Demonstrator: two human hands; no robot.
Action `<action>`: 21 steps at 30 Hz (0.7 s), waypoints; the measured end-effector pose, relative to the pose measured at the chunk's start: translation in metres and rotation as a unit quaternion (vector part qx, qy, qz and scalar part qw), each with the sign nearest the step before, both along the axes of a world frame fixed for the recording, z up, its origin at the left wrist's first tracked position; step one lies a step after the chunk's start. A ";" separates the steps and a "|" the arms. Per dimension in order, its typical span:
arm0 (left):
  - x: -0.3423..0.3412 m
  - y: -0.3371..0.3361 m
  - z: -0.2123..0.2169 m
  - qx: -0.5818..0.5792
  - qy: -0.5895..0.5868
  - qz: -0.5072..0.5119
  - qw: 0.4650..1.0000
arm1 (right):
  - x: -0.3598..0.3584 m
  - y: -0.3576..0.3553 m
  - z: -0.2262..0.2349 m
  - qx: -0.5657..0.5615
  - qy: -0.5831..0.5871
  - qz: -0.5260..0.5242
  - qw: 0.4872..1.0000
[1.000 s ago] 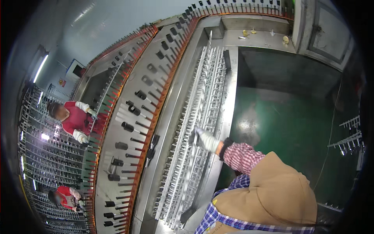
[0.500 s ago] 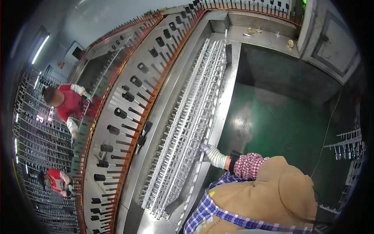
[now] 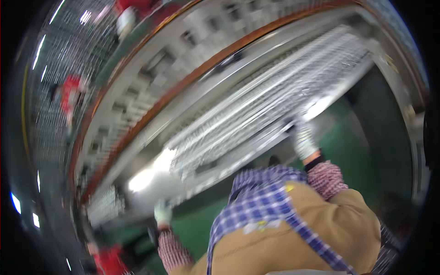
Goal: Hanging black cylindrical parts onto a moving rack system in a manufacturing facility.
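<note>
Motion smears the head view. My right hand [image 3: 303, 138], in a pale striped glove with darker fingertips, is at the front edge of the metal bench [image 3: 153, 187]. Its fingers are too blurred to show whether they grip anything. Beside it, a long stack of silver metal racks [image 3: 270, 98] with many short prongs lies along the bench. My left hand [image 3: 163, 213], in a light glove, is at the bench's front edge, left of the stack's near end. Its fingers are smeared too.
Behind the bench curves a conveyor with an orange-brown rail [image 3: 183, 78] carrying upright black parts [image 3: 158, 64]. A smaller pile of metal racks [image 3: 106, 206] lies at the bench's left end. People in red [image 3: 71, 96] are on the left; another red garment [image 3: 110, 260] shows at lower left.
The whole view has turned, so the bench now slants across it. My left hand has come into view at lower left. My right hand is still by the bench's front edge.
</note>
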State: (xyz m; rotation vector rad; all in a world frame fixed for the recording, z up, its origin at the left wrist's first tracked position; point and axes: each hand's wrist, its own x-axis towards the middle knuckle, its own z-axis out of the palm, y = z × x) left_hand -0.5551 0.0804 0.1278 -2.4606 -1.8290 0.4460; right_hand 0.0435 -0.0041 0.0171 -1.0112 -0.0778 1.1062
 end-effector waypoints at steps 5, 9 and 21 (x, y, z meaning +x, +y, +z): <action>0.066 0.059 0.001 0.014 -0.017 0.051 0.998 | 0.026 0.030 -0.042 -0.045 0.081 -0.026 0.995; 0.057 0.078 -0.051 0.019 -0.036 0.085 0.996 | 0.029 0.055 -0.049 -0.074 0.051 -0.001 0.996; 0.048 0.185 -0.007 -0.128 -0.637 0.140 0.747 | 0.029 0.033 -0.047 -0.230 -0.216 -0.292 0.903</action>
